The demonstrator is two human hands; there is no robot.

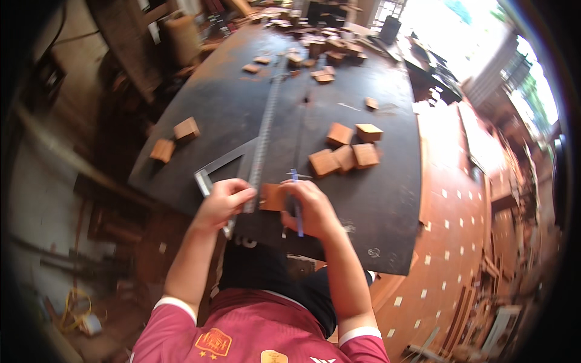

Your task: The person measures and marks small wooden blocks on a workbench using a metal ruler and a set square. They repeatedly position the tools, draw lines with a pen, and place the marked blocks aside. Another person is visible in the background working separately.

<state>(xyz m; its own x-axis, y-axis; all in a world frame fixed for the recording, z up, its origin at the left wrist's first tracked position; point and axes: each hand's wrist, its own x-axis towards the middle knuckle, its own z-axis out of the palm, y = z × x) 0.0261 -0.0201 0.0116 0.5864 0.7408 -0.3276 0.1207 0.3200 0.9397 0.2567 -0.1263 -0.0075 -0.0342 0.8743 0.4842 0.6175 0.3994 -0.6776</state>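
Observation:
My left hand (225, 202), its thumb and fingers drawn together, is over the silver edge of a metal square (224, 162). Whatever its fingers hold, if anything, is hidden. To its right a long steel ruler (264, 136) runs away across the dark tabletop (351, 212). My right hand (310, 209) is closed around a blue pen (296, 187), which stands nearly upright. The fingertips of that hand touch a small reddish-brown wooden block (271, 197) beside the ruler's near end; part of the block is hidden behind them.
Several wooden blocks (344, 158) form a cluster ahead of my right hand. Two more blocks (186, 128) lie near the left table edge. Offcuts (327, 45) are heaped at the far end. Reddish boards (451, 242) stand along the table's right side.

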